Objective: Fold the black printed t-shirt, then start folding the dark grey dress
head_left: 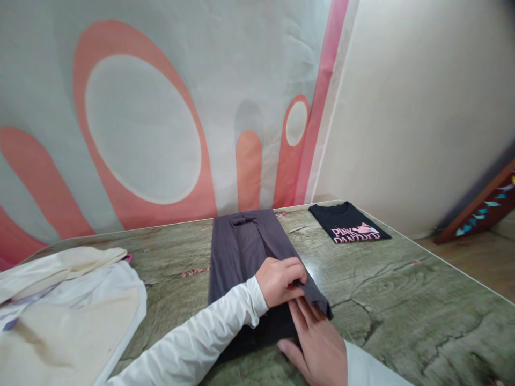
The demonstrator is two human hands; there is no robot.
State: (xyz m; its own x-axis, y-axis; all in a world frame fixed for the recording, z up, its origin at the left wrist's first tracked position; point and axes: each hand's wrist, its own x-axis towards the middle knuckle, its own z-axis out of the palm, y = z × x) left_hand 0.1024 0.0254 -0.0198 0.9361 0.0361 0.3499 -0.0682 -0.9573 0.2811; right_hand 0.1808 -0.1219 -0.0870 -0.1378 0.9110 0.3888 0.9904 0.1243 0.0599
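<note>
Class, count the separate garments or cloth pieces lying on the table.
3, perhaps more: grey garment mid-table under both hands, black printed T-shirt at the far right corner, white and cream pile on the left, which may hold several pieces.

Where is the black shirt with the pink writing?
The black shirt lies folded at the far right corner of the table, to the right of the grey garment, near the wall.
</note>
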